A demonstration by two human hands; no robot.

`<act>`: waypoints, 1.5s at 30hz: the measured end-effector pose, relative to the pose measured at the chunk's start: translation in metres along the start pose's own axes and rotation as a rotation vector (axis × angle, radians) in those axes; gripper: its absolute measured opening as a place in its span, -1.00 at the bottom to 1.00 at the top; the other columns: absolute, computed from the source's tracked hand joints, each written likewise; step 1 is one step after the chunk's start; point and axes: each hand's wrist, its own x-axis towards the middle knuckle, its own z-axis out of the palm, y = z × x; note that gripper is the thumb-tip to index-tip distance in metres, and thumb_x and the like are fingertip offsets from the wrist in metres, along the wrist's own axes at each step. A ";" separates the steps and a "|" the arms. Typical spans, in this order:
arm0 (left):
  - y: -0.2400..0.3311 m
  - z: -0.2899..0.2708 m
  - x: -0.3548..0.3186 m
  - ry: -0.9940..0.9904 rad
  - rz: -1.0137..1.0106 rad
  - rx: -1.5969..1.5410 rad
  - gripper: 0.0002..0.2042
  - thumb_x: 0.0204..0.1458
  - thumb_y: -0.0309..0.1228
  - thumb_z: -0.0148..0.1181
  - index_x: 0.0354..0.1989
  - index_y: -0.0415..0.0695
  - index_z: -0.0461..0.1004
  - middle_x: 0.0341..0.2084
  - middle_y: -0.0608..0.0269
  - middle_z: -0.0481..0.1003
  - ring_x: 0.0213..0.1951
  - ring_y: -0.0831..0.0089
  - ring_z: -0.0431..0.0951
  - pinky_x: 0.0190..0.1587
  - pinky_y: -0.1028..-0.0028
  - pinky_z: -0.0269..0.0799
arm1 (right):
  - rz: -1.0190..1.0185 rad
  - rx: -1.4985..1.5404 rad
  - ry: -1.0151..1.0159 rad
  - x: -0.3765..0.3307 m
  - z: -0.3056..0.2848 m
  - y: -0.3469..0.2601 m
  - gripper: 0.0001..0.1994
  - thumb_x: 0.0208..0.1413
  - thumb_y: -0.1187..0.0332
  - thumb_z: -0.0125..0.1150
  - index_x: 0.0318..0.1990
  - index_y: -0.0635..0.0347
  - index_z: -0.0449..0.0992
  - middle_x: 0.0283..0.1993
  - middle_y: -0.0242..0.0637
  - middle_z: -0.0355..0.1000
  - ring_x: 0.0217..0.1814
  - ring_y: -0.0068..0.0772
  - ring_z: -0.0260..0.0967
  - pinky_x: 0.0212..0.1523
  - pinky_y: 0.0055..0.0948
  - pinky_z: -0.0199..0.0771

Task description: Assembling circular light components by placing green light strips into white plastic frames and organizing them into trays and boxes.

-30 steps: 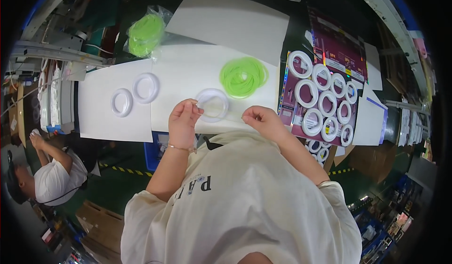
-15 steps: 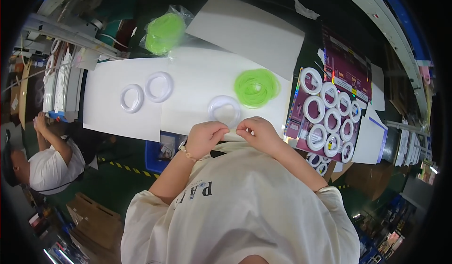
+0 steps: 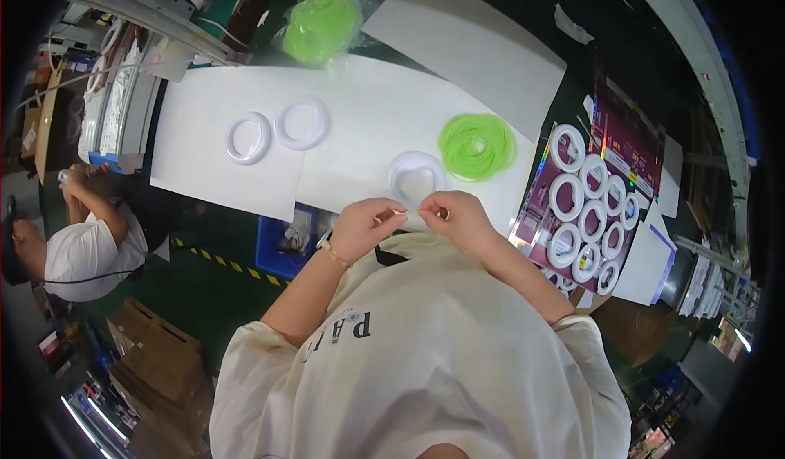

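Dark green floor point(image 3: 208, 303) spread below the near edge of the table point(image 3: 536, 13), with yellow-and-black striped tape point(image 3: 231, 264) across it. I saw brown cartons point(image 3: 151, 348) off the near left corner, bright tubes point(image 3: 82, 426) beyond them, and a pale metal beam point(image 3: 695, 58) past the far right corner.

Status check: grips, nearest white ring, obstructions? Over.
Left grip: pinched, contents unclear. Right grip: close beside, likewise. White ring: on white sheet, just beyond both. Nothing visibly between.
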 end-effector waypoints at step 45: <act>-0.097 0.020 0.134 0.269 0.022 0.773 -0.56 -0.20 -0.27 0.38 -0.14 -0.11 0.38 -0.18 0.16 0.39 -0.17 0.13 0.45 -0.27 0.22 0.45 | 0.435 -0.510 0.039 0.166 0.029 0.076 -0.70 -0.06 0.07 0.30 -0.18 -0.08 0.54 -0.18 -0.38 0.54 -0.10 -0.32 0.48 -0.11 -0.33 0.47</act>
